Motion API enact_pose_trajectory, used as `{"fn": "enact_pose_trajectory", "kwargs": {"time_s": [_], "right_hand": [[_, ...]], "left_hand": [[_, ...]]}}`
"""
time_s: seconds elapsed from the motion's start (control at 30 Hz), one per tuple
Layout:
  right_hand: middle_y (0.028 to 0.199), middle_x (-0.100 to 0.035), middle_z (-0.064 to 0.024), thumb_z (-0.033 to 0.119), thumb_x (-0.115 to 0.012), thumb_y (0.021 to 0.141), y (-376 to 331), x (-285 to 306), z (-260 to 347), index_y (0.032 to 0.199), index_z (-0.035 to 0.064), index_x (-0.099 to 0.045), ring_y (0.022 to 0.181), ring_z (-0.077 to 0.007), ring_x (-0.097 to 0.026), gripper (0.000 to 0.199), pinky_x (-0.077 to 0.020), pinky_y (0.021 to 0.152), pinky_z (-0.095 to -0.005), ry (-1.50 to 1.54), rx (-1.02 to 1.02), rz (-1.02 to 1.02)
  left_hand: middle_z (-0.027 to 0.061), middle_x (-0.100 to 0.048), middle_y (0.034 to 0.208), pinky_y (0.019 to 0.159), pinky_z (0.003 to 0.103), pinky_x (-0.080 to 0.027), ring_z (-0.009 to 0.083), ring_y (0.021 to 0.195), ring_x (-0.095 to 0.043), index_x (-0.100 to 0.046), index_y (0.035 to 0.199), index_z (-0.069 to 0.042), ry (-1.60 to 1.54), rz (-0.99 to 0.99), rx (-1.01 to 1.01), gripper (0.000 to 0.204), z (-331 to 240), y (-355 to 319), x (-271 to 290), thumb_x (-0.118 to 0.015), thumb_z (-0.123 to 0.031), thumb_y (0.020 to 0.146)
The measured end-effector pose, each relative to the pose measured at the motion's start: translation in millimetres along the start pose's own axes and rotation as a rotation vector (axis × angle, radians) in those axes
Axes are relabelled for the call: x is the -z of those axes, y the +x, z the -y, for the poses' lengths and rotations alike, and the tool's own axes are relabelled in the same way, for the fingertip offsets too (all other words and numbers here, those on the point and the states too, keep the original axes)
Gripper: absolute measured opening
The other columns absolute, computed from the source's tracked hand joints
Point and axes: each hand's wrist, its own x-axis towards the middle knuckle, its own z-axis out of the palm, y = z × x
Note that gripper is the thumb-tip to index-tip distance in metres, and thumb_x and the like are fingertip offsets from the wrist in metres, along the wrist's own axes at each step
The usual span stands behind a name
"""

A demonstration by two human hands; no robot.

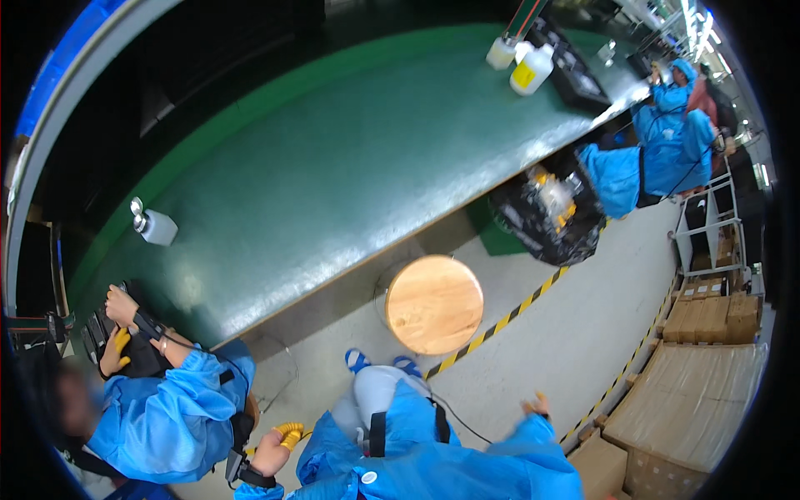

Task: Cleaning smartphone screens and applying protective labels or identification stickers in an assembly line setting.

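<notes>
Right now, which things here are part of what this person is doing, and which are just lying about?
At hand: left hand, yellow-tipped fingers curled; right hand, spread and empty; round wooden stool, nearest to them.
Lying about: green bench; white pump bottle; yellow-labelled bottle; black bag; cardboard boxes.

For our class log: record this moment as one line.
left hand: free, yellow fingertips | right hand: free | ahead: round wooden stool by green bench

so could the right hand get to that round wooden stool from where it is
Probably yes. The right hand is empty and raised above bare floor, and the round wooden stool stands ahead and to its left beside the green bench with nothing between them; a lean forward may be needed.
</notes>
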Motion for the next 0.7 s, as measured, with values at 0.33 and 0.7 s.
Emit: {"fn": "enact_pose_trajectory", "kwargs": {"time_s": [0.33,0.7], "right_hand": [[0.135,-0.048,-0.0158,0.021,-0.051,0.092,-177.4,498.6,-82.1,0.131,0.0017,-0.048,0.124,-0.0308,-0.046,0.044,-0.0397,0.105,-0.0426,0.955,0.003,-1.269],[0.143,-0.039,-0.0143,0.030,-0.045,0.099,-159.4,608.0,588.7,0.140,0.0032,-0.036,0.125,-0.0252,-0.046,0.050,-0.0402,0.105,-0.0366,0.485,1.297,-0.115]], "left_hand": [[0.0058,-0.064,0.099,0.078,0.023,-0.046,0.0146,0.089,-0.060,-0.060,0.116,-0.001,0.157,-0.205,0.287,0.027,120.0,-68.0,16.3,-0.056,-0.012,0.091],[0.0076,-0.063,0.105,0.083,0.027,-0.046,0.0178,0.095,-0.060,-0.058,0.117,0.000,-0.115,-0.495,0.331,0.031,13.2,-58.8,52.9,-0.058,-0.017,0.091]]}}
